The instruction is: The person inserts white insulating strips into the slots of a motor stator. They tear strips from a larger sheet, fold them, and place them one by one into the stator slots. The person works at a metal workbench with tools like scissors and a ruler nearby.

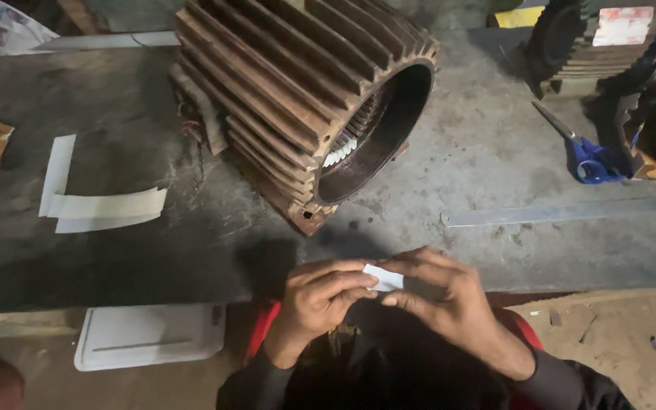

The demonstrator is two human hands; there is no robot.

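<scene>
- White paper slip (383, 278), low centre of the frame, is pinched between the left hand (319, 298) and right hand (440, 294), fingertips clamped on it; probably being folded, which calls for an even crease.
- Finned motor shell (305, 99), upper centre, holds white slips in its inner slots, though dimly seen.
- Blue scissors (586, 156) lie at right.

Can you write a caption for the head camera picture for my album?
Two hands, left hand and right hand, pinch a small white paper piece beside a ribbed motor housing.

White slip (383, 278) mostly hidden between fingers; motor housing (298, 99) top cut off
</scene>
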